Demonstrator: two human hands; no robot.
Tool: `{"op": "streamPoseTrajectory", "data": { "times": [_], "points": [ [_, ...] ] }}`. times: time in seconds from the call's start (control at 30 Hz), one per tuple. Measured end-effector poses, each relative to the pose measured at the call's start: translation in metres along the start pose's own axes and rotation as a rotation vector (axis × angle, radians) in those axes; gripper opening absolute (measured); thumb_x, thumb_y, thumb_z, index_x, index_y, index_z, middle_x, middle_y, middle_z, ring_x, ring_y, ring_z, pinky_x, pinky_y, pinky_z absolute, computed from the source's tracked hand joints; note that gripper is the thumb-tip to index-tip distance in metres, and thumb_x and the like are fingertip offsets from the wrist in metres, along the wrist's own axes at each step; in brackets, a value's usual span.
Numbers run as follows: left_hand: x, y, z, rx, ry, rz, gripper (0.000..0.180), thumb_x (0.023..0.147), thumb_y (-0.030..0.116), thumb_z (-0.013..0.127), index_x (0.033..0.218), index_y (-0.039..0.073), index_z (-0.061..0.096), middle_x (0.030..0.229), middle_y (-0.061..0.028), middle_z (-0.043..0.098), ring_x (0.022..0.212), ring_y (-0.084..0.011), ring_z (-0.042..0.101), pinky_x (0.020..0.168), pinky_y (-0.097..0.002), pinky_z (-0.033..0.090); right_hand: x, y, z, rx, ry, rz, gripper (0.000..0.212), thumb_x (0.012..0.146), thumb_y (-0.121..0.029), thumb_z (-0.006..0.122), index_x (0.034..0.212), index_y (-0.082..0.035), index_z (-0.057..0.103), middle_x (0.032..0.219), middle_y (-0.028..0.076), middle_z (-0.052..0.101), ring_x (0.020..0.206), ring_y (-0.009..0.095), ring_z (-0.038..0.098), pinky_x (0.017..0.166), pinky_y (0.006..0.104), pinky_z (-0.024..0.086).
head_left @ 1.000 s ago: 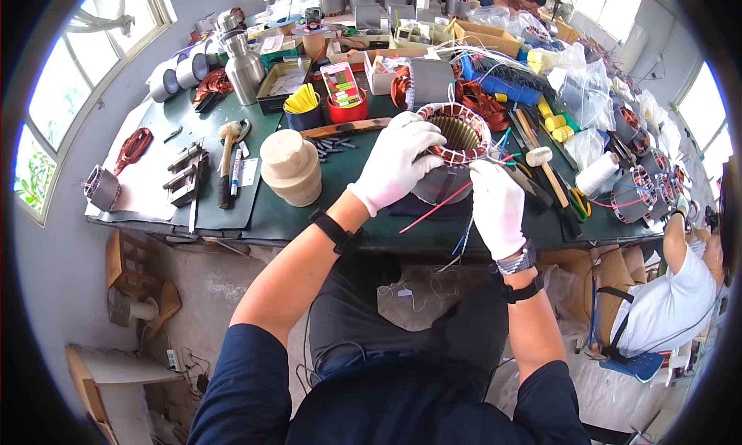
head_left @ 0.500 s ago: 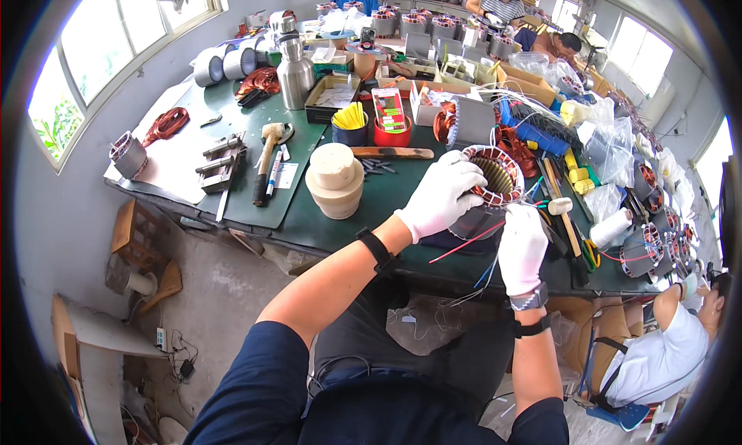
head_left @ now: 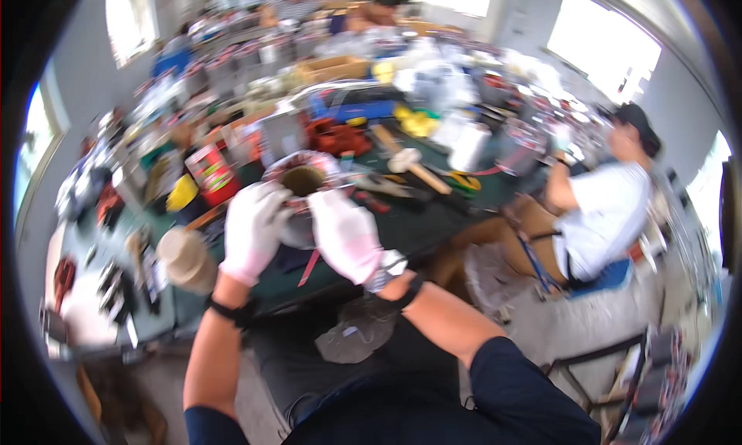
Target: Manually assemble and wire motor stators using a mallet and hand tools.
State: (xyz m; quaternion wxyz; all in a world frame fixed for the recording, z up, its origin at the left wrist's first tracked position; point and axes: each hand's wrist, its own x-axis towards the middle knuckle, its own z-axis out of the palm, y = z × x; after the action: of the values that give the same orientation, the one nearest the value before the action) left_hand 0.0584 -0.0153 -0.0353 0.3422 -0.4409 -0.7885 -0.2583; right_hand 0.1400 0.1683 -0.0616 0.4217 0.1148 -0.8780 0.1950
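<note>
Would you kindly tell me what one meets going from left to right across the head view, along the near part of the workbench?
Dark red coil → dark metal fixture → pale stepped cylinder → gloved left hand → wire-wound ring → gloved right hand → light-headed mallet → white cylinder.

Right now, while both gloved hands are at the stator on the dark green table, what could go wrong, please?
The red wire jutting out in front of the stator, near the right hand, might snag and be tugged. The pale round block stands close to the left hand, so a sideways swing of that arm could knock it over.
</note>
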Motion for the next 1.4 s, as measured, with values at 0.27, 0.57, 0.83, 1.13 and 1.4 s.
{"op": "streamPoseTrajectory", "data": {
  "times": [0.27,0.57,0.83,1.13,1.4],
  "points": [
    [-0.015,0.010,-0.006,0.148,-0.039,0.059,0.008,0.087,0.007,0.068,0.093,0.004,0.066,0.098,-0.0137,0.065,0.097,-0.0370,0.061,0.087,-0.0461,0.048,-0.016,-0.020,-0.024,0.035,-0.096,-0.009,0.022,0.090,-0.009,0.061,0.111,-0.002,0.057,0.103,0.014,0.059,0.083,0.031,0.067,0.067,0.0416,0.058],
    [-0.144,0.129,-0.080,0.102,-0.087,-0.298,0.012,0.078,0.001,0.073,0.082,0.004,0.062,0.087,-0.0134,0.061,0.086,-0.0366,0.059,0.082,-0.0462,0.045,-0.090,-0.074,-0.055,0.265,-0.372,-0.233,0.049,0.086,-0.012,0.067,0.132,0.000,0.058,0.127,0.017,0.065,0.079,0.028,0.071,0.066,0.0393,0.058],
    [-0.122,0.134,-0.040,-1.447,-0.315,-0.798,0.081,0.095,0.031,0.078,0.155,-0.005,0.038,0.150,-0.0209,0.053,0.137,-0.0308,0.055,0.117,-0.0432,0.043,-0.166,-0.081,-0.122,0.718,-0.330,0.213,0.017,0.103,-0.013,0.062,0.113,-0.001,0.069,0.081,0.009,0.069,0.063,0.021,0.066,0.059,0.0316,0.053],
    [-0.087,0.056,-0.033,-1.605,0.147,-1.084,0.027,0.104,0.020,0.063,0.123,0.000,0.063,0.080,0.0014,0.057,0.060,-0.0046,0.047,0.051,-0.0201,0.035,-0.359,0.082,-0.212,0.063,-0.356,1.018,0.019,0.104,-0.017,0.058,0.106,-0.002,0.069,0.076,0.012,0.065,0.063,0.028,0.061,0.062,0.0390,0.052],
    [-0.259,0.089,-0.075,-0.857,-0.103,-1.426,0.010,0.098,0.014,0.064,0.097,0.006,0.070,0.069,0.0048,0.058,0.054,-0.0021,0.047,0.049,-0.0208,0.036,-0.481,0.174,-0.281,-0.495,-0.288,0.993,0.024,0.101,-0.013,0.055,0.114,0.003,0.066,0.091,0.024,0.068,0.071,0.043,0.064,0.070,0.0502,0.051]
  ]
}}
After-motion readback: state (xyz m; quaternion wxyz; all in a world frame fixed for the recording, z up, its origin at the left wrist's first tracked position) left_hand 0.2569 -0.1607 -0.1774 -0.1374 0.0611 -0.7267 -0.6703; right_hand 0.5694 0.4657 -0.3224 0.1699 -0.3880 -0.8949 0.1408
